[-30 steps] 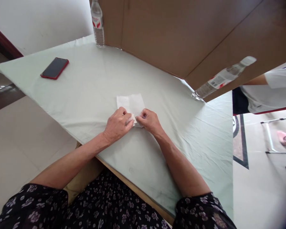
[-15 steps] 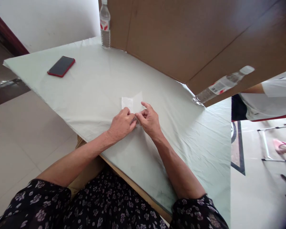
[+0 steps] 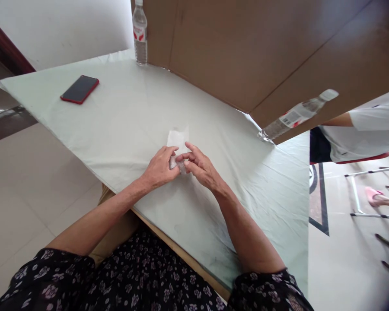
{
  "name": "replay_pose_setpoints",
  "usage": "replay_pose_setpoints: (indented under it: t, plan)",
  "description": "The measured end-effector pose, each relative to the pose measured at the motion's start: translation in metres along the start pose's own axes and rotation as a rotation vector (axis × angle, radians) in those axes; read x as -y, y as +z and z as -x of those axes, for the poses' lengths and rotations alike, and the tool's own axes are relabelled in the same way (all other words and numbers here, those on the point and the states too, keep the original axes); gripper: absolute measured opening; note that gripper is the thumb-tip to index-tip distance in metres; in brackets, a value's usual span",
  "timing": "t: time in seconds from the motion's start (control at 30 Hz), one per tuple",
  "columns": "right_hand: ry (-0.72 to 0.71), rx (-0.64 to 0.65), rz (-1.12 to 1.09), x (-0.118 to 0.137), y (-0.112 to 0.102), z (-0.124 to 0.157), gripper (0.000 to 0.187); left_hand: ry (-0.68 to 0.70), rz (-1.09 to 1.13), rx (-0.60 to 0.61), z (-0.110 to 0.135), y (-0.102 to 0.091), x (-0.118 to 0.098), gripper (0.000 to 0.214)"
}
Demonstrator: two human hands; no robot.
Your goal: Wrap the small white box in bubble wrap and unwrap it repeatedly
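Observation:
A thin, translucent white sheet (image 3: 177, 137) lies on the cloth-covered table in front of me, its near end folded or bunched into a crinkled, greyish part. Its exact kind I cannot make out. My left hand (image 3: 160, 166) curls around the left side of this bunched part, thumb near and index finger far, with the crinkled material between them. From the right, my right hand (image 3: 201, 166) reaches over it with fingers apart. Its index finger lies over the bunched part and its thumb is at the right edge. The fingers partly hide the fold.
A phone with a red case (image 3: 80, 89) lies at the far left. A large brown cardboard panel (image 3: 233, 52) stands along the back, with one water bottle (image 3: 140, 36) at its left end and another bottle (image 3: 294, 115) at its right. Beyond, a person in a white top (image 3: 376, 125) sits.
Both hands were pinching close together at the fold; now the right fingers have spread and the left hand has opened wider around the bunched part. The upper sheet looks narrower.

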State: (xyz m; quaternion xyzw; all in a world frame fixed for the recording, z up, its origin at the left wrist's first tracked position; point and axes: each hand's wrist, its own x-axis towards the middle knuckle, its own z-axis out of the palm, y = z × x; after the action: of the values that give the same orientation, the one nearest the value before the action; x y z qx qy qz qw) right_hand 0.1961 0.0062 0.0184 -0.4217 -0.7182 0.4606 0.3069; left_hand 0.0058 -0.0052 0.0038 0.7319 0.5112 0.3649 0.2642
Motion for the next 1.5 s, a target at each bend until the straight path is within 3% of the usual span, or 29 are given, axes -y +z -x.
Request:
replay_pose_setpoints:
  t: [0.3,0.53,0.6,0.73,0.8,1.0,1.2,1.37,1.5]
  plan:
    - [-0.066,0.059,0.384,0.014,0.0,-0.004,0.08,-0.096,-0.012,-0.047,-0.001,0.004,-0.018,0.044]
    - [-0.093,0.169,0.251,0.016,-0.011,-0.002,0.083,-0.165,-0.09,-0.004,-0.004,0.005,-0.022,0.031]
    - [-0.086,0.1,0.191,0.013,-0.012,-0.001,0.076,-0.158,-0.104,-0.006,-0.005,0.006,-0.02,0.035]
    - [-0.007,-0.246,0.08,0.0,-0.014,-0.004,0.052,-0.099,-0.142,-0.013,-0.005,0.006,-0.015,0.036]
    - [0.009,-0.33,0.086,-0.006,-0.017,-0.008,0.047,-0.064,-0.157,0.007,-0.006,0.004,-0.015,0.038]
    - [-0.076,-0.306,0.318,-0.012,-0.014,-0.018,0.047,-0.045,-0.255,0.092,-0.01,0.001,-0.017,0.049]
    - [-0.02,-0.245,0.465,-0.021,-0.011,-0.026,0.051,0.119,-0.283,0.03,-0.008,0.005,-0.012,0.054]
    - [0.013,-0.219,0.469,-0.026,-0.011,-0.028,0.049,0.352,-0.424,0.042,-0.01,0.001,-0.009,0.038]
    - [0.04,-0.257,0.436,-0.026,-0.014,-0.031,0.041,0.379,-0.446,0.096,-0.015,-0.001,-0.009,0.029]
